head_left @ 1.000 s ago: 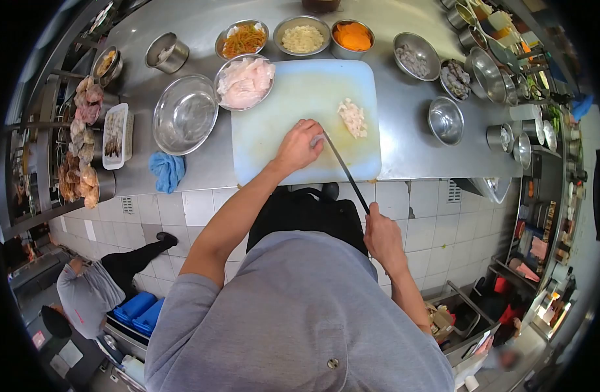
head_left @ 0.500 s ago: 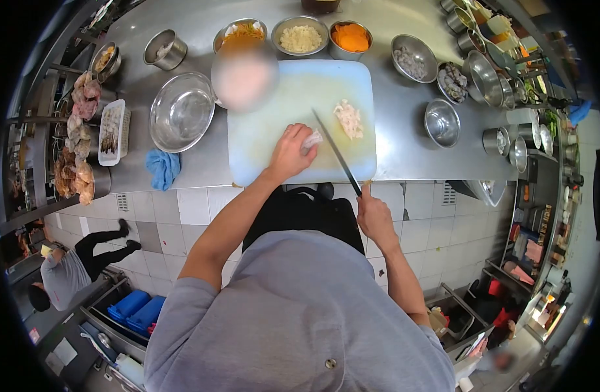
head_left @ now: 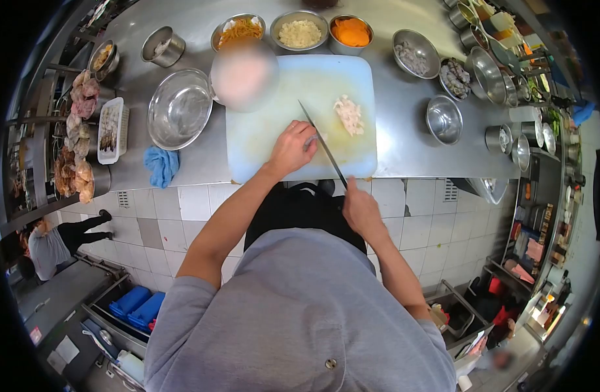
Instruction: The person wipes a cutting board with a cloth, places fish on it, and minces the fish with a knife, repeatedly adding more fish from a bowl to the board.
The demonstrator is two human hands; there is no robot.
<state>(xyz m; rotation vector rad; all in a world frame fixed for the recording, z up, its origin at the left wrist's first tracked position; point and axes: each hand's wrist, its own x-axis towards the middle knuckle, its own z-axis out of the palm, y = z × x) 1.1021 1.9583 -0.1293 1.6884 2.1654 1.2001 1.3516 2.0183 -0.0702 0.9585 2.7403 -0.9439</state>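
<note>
My left hand [head_left: 292, 149] is closed with curled fingers on a small piece of pale raw meat [head_left: 310, 142], mostly hidden under the fingertips. A long kitchen knife [head_left: 330, 152] is gripped by its handle in my right hand [head_left: 362, 210]. Its blade slants up and left, right beside the left fingertips and overlapping the meat in this view. Both hands are at the near side of the white cutting board [head_left: 264, 140]. Right of the blade lies a small heap of chopped pale pink meat [head_left: 349, 115].
Behind the board stand bowls of orange slices [head_left: 350, 31], pale chopped food [head_left: 300, 34] and brown shreds [head_left: 241, 30]. A blurred pinkish patch [head_left: 244, 75] covers the board's far left corner. Metal bowls [head_left: 181, 108] [head_left: 443, 120] flank it; a blue cloth [head_left: 161, 166] lies at the table edge.
The knife and my right hand have moved left, bringing the blade against the left fingertips and over the meat piece. A person in the background at left has shifted toward the left.
</note>
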